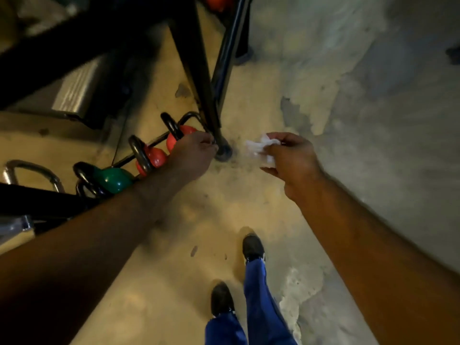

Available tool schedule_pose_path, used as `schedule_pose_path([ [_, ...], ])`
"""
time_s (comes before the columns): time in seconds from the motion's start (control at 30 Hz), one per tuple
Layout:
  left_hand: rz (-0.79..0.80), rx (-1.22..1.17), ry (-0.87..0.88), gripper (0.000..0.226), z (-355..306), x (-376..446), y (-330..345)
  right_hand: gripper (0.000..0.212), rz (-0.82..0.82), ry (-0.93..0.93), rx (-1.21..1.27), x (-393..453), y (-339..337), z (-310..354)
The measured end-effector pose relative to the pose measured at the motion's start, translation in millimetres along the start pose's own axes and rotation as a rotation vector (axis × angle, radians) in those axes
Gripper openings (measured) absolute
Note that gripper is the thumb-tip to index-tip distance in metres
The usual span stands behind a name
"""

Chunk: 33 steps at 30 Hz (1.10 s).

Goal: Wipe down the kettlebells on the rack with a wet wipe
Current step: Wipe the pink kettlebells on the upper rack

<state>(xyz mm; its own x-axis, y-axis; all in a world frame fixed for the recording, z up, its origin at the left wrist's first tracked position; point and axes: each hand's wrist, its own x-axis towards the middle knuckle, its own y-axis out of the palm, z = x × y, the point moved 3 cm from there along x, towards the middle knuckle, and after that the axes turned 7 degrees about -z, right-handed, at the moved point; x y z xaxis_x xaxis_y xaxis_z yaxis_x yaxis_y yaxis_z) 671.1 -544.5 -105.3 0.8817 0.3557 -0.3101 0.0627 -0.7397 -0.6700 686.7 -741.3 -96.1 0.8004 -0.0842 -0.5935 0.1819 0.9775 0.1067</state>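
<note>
Presently our right hand (288,158) pinches the crumpled wet wipe (261,148); the left hand (196,155), fingers curled (its hold unclear), nears the red kettlebell (178,140). We should steady it first.

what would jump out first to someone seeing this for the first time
The crumpled white wipe pinched in the right hand at centre stands out against the dull floor. Left of it, a low row of bright kettlebells catches the eye: two red ones and a green one, with the left hand reaching beside the nearest red one by the black rack leg.
</note>
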Motion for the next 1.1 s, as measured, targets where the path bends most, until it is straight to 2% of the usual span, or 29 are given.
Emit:
schedule_pose_path([
  [0.17, -0.04, -0.068, 0.056, 0.031, -94, -68, -49, 0.026, -0.145, -0.087, -0.062, -81, -54, 78],
  [0.3, 0.025, -0.119, 0.086, 0.021, -167, -115, -74, 0.046, -0.215, -0.199, -0.047, -136, -95, 141],
  [0.37, 0.019, -0.105, 0.121, 0.018, -204, -132, -82, 0.041, -0.22, -0.248, -0.019, -156, -110, 171],
  [0.53, -0.005, -0.104, 0.134, 0.032, -291, -158, -86, 0.021, -0.226, -0.332, -0.043, -176, -147, 233],
  [0.7, -0.047, -0.117, 0.119, 0.034, -370, -140, -61, 0.022, -0.18, -0.399, -0.123, -139, -186, 295],
  [0.8, -0.087, -0.098, 0.12, 0.034, -416, -112, -46, 0.014, -0.122, -0.49, -0.244, -99, -207, 339],
  [0.9, -0.131, -0.082, 0.131, 0.035, -455, -82, -40, 0.019, -0.076, -0.541, -0.38, -60, -217, 391],
  [1.1, -0.201, -0.038, 0.118, 0.037, -503, -7, -23, 0.025, -0.005, -0.499, -0.426, 31, -209, 456],
])
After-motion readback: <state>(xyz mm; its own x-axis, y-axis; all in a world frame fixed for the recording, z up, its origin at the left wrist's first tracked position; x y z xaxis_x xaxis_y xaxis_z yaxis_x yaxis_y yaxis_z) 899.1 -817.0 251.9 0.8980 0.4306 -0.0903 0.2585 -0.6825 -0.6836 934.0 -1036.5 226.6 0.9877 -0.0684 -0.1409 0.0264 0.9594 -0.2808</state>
